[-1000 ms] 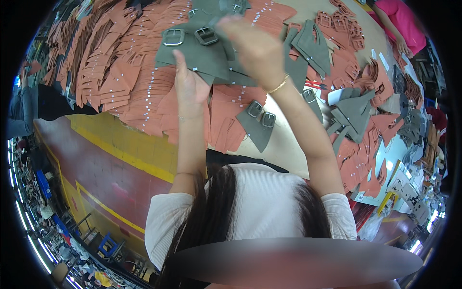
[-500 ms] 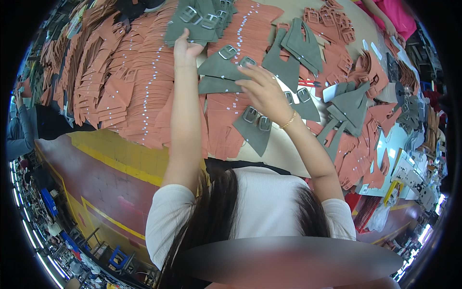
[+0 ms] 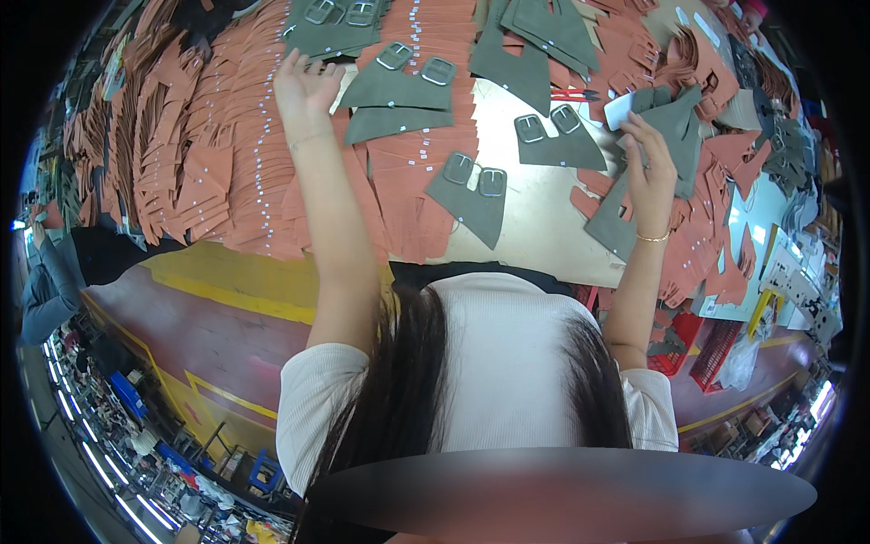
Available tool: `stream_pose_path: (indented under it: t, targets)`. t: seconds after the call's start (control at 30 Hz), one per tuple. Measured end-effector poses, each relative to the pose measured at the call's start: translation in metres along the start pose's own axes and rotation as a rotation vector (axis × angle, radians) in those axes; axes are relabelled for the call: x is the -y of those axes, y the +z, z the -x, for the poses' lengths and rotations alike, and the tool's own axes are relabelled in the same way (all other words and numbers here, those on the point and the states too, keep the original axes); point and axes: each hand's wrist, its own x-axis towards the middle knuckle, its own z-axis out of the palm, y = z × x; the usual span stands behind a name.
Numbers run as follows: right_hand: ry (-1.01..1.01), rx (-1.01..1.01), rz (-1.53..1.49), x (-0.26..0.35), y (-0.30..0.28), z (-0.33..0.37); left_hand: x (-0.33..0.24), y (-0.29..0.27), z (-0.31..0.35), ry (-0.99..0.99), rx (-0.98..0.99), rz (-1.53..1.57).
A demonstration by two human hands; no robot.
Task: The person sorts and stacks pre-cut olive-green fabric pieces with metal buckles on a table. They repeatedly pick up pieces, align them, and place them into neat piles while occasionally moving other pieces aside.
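My left hand [image 3: 306, 89] is open, fingers spread, beside a stack of dark green buckled leather pieces [image 3: 333, 36] at the far side of the table. My right hand [image 3: 651, 163] has its fingers stretched out over a pile of green strap-shaped pieces [image 3: 675, 131], close to a small white flat object [image 3: 619, 111]. I cannot tell whether it touches the pile. Between my hands lie a green piece with two silver buckles [image 3: 399, 86], a similar pointed piece [image 3: 471, 204] nearer me, and another buckled piece [image 3: 560, 140] on the pale tabletop [image 3: 535, 213].
Overlapping rows of orange-brown leather pieces [image 3: 245, 172] with small white tags cover the left. More green pieces [image 3: 521, 68] and a red-handled tool [image 3: 574, 94] lie to the right. Red baskets [image 3: 716, 354] stand below the table. Another person's grey sleeve [image 3: 50, 295] shows far left.
My right hand has moved right, from over the middle green pieces to the strap-shaped pile. My left hand has shifted a little left, its fingers now more spread. The whole view has shifted slightly.
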Motion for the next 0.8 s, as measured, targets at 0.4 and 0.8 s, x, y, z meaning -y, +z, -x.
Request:
stream_pose_path:
  t: [0.4, 0.8]
  targets:
    - [0.064, -0.217, 0.275, -0.065, -0.07, 0.022, 0.062, -0.057, 0.08, -0.246, 0.21, -0.144]
    - [0.073, -0.289, 0.339, -0.114, -0.073, 0.024, 0.071, -0.028, 0.092, -0.202, 0.171, -0.248]
